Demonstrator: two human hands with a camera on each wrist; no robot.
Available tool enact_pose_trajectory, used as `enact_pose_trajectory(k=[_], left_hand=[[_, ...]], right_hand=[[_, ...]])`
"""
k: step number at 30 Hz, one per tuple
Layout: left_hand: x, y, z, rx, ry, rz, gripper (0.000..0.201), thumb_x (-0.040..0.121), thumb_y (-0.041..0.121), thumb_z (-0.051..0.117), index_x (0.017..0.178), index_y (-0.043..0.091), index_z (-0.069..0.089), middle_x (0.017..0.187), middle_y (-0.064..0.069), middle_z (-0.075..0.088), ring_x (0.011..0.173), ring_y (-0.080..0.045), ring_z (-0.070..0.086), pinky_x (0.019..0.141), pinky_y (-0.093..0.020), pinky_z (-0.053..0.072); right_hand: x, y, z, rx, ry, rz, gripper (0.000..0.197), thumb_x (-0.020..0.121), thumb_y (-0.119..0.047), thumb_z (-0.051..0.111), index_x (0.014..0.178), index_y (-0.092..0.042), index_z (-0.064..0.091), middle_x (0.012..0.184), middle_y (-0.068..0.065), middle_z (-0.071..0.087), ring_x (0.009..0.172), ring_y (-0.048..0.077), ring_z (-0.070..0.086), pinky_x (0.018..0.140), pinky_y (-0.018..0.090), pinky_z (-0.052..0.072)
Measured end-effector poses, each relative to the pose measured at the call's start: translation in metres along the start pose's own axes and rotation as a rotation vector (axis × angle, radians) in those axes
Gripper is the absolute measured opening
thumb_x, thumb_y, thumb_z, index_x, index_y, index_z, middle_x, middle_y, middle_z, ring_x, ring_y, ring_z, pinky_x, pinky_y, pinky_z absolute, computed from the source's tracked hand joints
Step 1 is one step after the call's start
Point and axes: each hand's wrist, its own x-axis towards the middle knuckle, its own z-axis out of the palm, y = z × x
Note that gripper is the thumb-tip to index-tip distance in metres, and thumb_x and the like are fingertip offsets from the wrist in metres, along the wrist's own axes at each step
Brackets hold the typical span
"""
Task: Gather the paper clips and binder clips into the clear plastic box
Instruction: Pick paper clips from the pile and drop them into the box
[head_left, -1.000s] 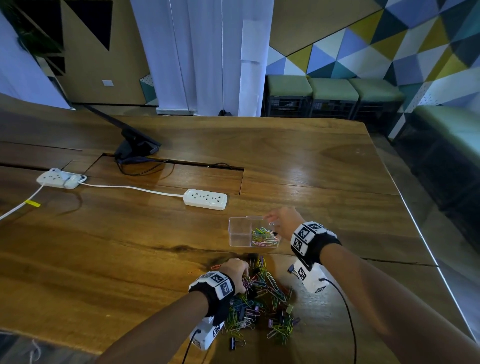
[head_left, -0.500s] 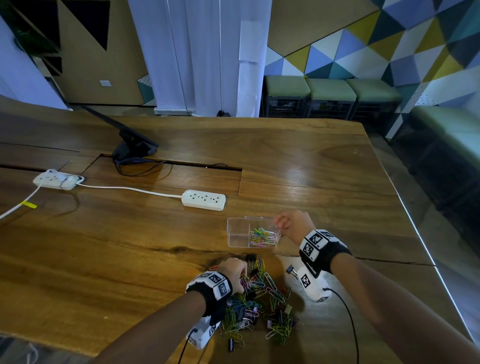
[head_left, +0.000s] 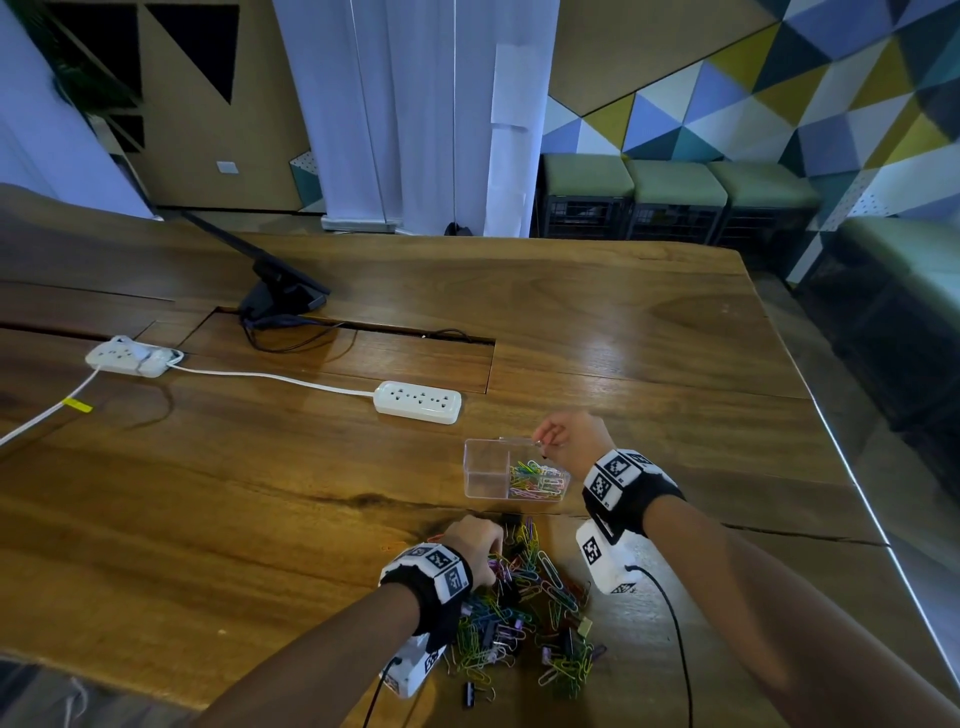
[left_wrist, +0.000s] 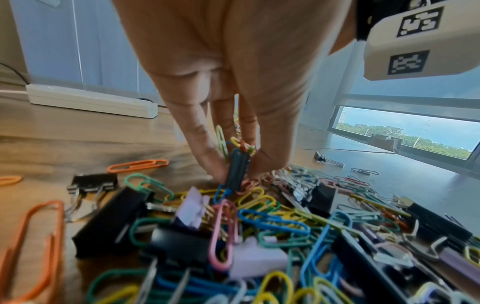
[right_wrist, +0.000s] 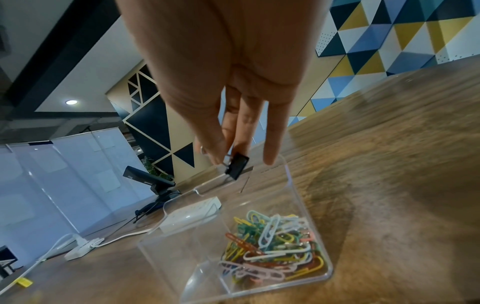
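A clear plastic box (head_left: 485, 470) (right_wrist: 306, 205) stands on the wooden table with coloured paper clips (head_left: 535, 480) (right_wrist: 272, 246) in its right compartment; the left one looks empty. My right hand (head_left: 569, 436) (right_wrist: 228, 158) hovers over the box's far rim and pinches a small black binder clip (right_wrist: 237, 167) by its wire handle. A pile of paper clips and binder clips (head_left: 524, 608) (left_wrist: 259, 226) lies near the front edge. My left hand (head_left: 478, 545) (left_wrist: 233, 170) reaches into the pile's far side and pinches a black binder clip (left_wrist: 237, 170) between thumb and fingers.
A white power strip (head_left: 418, 401) lies just beyond the box, a second one (head_left: 130, 357) at the far left with its cable. A black stand (head_left: 283, 296) sits by the table's recess. The table's right edge (head_left: 852, 483) runs close to my right arm.
My right hand has moved back over the box's far rim with the small binder clip. My left hand stays in the pile, closing on a clip.
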Motion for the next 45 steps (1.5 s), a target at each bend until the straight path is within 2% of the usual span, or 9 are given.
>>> enact_pose_trajectory(k=[3, 7, 13, 18, 21, 26, 31, 37, 45], left_hand=[[0.002, -0.003, -0.003, -0.025, 0.033, 0.013, 0.025, 0.082, 0.012, 0.064, 0.108, 0.011, 0.062, 0.113, -0.010, 0.063, 0.102, -0.026, 0.060, 0.082, -0.034, 0.050], [0.004, -0.009, -0.006, -0.165, 0.111, 0.007, 0.024, 0.085, 0.008, 0.060, 0.107, 0.012, 0.067, 0.113, -0.006, 0.065, 0.103, -0.022, 0.062, 0.077, -0.024, 0.047], [0.010, -0.013, -0.006, -0.514, 0.166, -0.045, 0.022, 0.085, 0.004, 0.062, 0.107, 0.007, 0.068, 0.113, -0.011, 0.067, 0.106, -0.020, 0.061, 0.090, -0.027, 0.051], [0.008, -0.009, -0.013, -0.793, 0.128, -0.076, 0.025, 0.086, -0.004, 0.058, 0.111, -0.001, 0.063, 0.115, -0.020, 0.064, 0.088, -0.023, 0.060, 0.058, -0.026, 0.058], [0.011, -0.009, -0.019, -0.896, 0.127, -0.075, 0.026, 0.086, -0.005, 0.058, 0.111, -0.001, 0.064, 0.115, -0.020, 0.065, 0.087, -0.022, 0.062, 0.059, -0.027, 0.058], [0.014, -0.007, -0.026, -1.073, 0.119, -0.095, 0.028, 0.086, -0.005, 0.059, 0.113, -0.001, 0.062, 0.114, -0.019, 0.064, 0.085, -0.022, 0.063, 0.059, -0.030, 0.059], [0.012, 0.003, -0.019, -1.231, 0.114, -0.142, 0.030, 0.088, -0.006, 0.057, 0.118, -0.005, 0.059, 0.103, -0.015, 0.062, 0.076, -0.021, 0.063, 0.056, -0.030, 0.058], [0.011, 0.017, -0.009, -1.393, 0.117, -0.252, 0.032, 0.092, -0.005, 0.049, 0.122, -0.003, 0.056, 0.084, -0.008, 0.061, 0.072, -0.017, 0.057, 0.044, -0.019, 0.054], [0.007, 0.017, -0.008, -1.587, 0.115, -0.286, 0.028, 0.095, 0.002, 0.046, 0.121, -0.006, 0.053, 0.080, -0.011, 0.056, 0.070, -0.019, 0.054, 0.045, -0.026, 0.054]], right_hand=[[-0.004, 0.002, 0.000, 0.002, 0.023, 0.002, 0.015, 0.081, -0.004, 0.065, 0.084, -0.017, 0.068, 0.081, -0.007, 0.063, 0.078, 0.005, 0.058, 0.077, 0.015, 0.051], [-0.017, 0.009, 0.003, 0.004, 0.017, 0.000, 0.014, 0.084, -0.006, 0.061, 0.087, -0.018, 0.067, 0.087, -0.005, 0.065, 0.079, 0.003, 0.058, 0.069, 0.009, 0.047], [-0.054, 0.035, 0.018, -0.138, -0.197, -0.012, 0.017, 0.086, -0.006, 0.057, 0.095, -0.018, 0.065, 0.078, -0.015, 0.056, 0.076, -0.004, 0.056, 0.078, 0.013, 0.051], [-0.075, 0.064, 0.034, -0.182, -0.414, 0.082, 0.013, 0.085, -0.010, 0.062, 0.086, -0.023, 0.064, 0.082, -0.010, 0.065, 0.085, 0.002, 0.065, 0.079, 0.015, 0.052], [-0.080, 0.074, 0.041, -0.237, -0.462, 0.165, 0.016, 0.086, -0.011, 0.061, 0.088, -0.026, 0.065, 0.103, -0.004, 0.068, 0.085, 0.002, 0.061, 0.079, 0.015, 0.047], [-0.089, 0.074, 0.042, -0.277, -0.330, 0.046, 0.012, 0.086, -0.030, 0.062, 0.096, -0.025, 0.066, 0.097, -0.012, 0.063, 0.083, -0.001, 0.053, 0.090, 0.020, 0.048], [-0.086, 0.040, 0.049, -0.117, -0.240, -0.011, 0.032, 0.084, -0.052, 0.056, 0.094, -0.022, 0.064, 0.088, -0.009, 0.065, 0.077, 0.002, 0.058, 0.073, 0.018, 0.050], [-0.082, 0.015, 0.059, -0.052, -0.103, 0.007, 0.037, 0.081, -0.054, 0.059, 0.086, -0.018, 0.064, 0.082, -0.003, 0.066, 0.076, 0.011, 0.062, 0.070, 0.026, 0.052], [-0.078, 0.016, 0.062, -0.006, -0.083, 0.030, 0.025, 0.081, -0.041, 0.065, 0.089, -0.017, 0.065, 0.087, -0.002, 0.068, 0.078, 0.010, 0.063, 0.070, 0.022, 0.051]])
